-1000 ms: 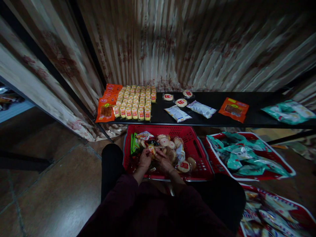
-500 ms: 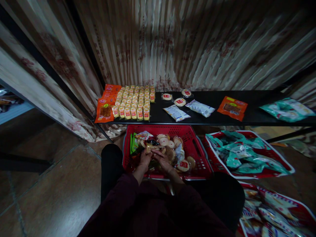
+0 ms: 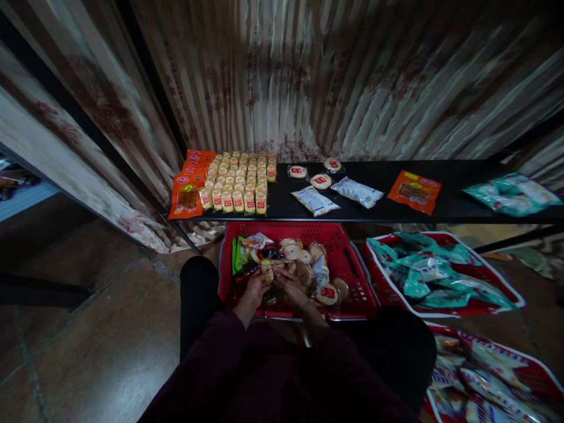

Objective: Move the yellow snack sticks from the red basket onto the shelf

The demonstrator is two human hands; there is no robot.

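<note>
Both hands are down inside a red plastic basket [image 3: 335, 232] between my knees. My left hand [image 3: 254, 289] is closed on a small yellow wrapped cake [image 3: 266, 272] at its fingertips. Just to the right, my right hand [image 3: 291, 285] has its fingers curled inward among the packets, and what they hold is hidden. Round wrapped biscuits [image 3: 304, 257] lie heaped beyond and beside the right hand. A green packet [image 3: 239, 258] leans at the basket's left side. One round biscuit with a red label [image 3: 327, 295] rests right of my right hand.
On the black shelf [image 3: 277, 202] stand rows of yellow wrapped cakes [image 3: 238, 182], beside orange packets [image 3: 185, 197]. Farther right lie white packets [image 3: 356, 192], another orange packet [image 3: 414, 192] and a teal packet [image 3: 511, 194]. Baskets of teal bags [image 3: 436, 270] and striped bags [image 3: 497, 382] sit at right.
My left hand has drawn slightly back and left from the right hand, and the yellow wrapped cake at its fingertips shows more plainly. My right hand has hardly moved.
</note>
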